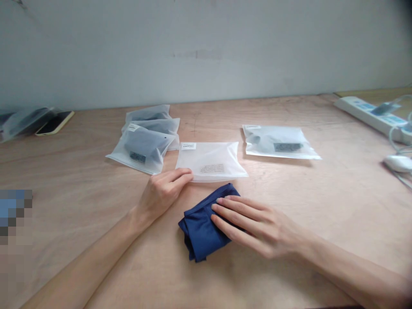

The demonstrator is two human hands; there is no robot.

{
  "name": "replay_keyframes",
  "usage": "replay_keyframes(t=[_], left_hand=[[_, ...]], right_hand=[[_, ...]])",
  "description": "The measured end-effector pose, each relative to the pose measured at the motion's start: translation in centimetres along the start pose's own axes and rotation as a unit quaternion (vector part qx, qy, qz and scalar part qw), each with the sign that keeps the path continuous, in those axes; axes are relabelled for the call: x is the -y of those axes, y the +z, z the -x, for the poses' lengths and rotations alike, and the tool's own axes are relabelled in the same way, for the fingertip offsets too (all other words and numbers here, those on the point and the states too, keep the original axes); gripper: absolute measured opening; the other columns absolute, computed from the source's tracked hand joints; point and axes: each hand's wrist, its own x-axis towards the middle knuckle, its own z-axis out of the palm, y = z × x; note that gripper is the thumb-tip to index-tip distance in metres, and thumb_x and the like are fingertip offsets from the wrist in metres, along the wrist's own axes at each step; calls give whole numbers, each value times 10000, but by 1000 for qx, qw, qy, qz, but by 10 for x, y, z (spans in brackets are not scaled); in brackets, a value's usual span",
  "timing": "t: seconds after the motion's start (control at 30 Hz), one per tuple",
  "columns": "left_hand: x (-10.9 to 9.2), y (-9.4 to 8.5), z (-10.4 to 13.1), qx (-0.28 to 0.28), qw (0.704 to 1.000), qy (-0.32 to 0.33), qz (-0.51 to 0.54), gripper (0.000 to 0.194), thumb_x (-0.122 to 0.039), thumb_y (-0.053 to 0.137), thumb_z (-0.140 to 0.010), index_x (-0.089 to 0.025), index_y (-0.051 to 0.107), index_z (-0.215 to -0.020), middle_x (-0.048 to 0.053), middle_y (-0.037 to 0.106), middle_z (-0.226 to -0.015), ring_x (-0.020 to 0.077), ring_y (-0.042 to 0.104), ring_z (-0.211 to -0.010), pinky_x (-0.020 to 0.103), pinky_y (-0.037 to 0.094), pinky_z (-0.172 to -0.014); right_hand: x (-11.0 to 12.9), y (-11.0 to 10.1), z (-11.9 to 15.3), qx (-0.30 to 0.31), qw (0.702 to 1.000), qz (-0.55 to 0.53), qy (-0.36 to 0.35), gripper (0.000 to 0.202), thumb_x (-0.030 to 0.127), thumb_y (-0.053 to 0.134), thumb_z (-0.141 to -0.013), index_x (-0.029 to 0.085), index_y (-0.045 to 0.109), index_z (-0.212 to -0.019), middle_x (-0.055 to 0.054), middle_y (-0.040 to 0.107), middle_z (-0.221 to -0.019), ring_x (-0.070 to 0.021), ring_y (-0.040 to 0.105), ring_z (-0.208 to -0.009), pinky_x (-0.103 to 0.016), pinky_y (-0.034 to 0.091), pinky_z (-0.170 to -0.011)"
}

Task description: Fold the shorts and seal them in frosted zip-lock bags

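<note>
A folded dark blue cloth (204,229) lies on the wooden table at the centre front. My right hand (254,223) rests flat on its right part, fingers stretched out. Behind the cloth is a white translucent bag (214,161) with a small label at its top left corner. My left hand (170,184) is at that bag's lower left corner, its fingers closed on the edge; the thumb and fingertips are pressed together there.
Several frosted bags with dark contents (141,146) overlap at the back left. Another filled bag (277,141) lies at the back right. A phone (55,123) sits far left beside more bags; a power strip (370,116) with white cables is at the right edge of the table (80,180).
</note>
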Motion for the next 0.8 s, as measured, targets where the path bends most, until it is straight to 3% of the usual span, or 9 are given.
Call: replay_keyframes(t=[0.23,0.43,0.67,0.8], left_hand=[[-10,-2,2,-6,1000,25,7,217,-94,583,-1016,-164,710,-1178,68,768,-1186,183,752,-1054,275,593,-927],[-25,-4,4,7,998,33,58,243,-81,651,-976,-130,680,-1212,105,747,-1216,215,739,-1083,315,604,-938],[-32,-5,0,0,996,38,82,222,-82,643,-983,-107,670,-1202,112,743,-1196,208,739,-1053,303,615,-910],[-30,-7,0,27,993,58,100,266,-69,547,-1028,-104,651,-1270,119,727,-1249,200,711,-1146,308,589,-993]], right_hand=[[4,-3,-3,-47,998,2,-49,370,93,427,-1033,33,687,-1290,-135,700,-1346,-260,643,-1299,-415,528,-1146],[4,-2,-6,-52,997,-11,-55,372,98,427,-1040,23,674,-1308,-141,677,-1381,-269,616,-1331,-422,499,-1176],[-2,9,-4,-12,999,-43,-28,379,115,392,-1067,55,654,-1334,-132,658,-1418,-228,593,-1360,-403,471,-1195],[-1,14,-2,1,999,-36,26,381,127,410,-1068,52,621,-1377,-164,628,-1452,-264,541,-1407,-433,494,-1164]])
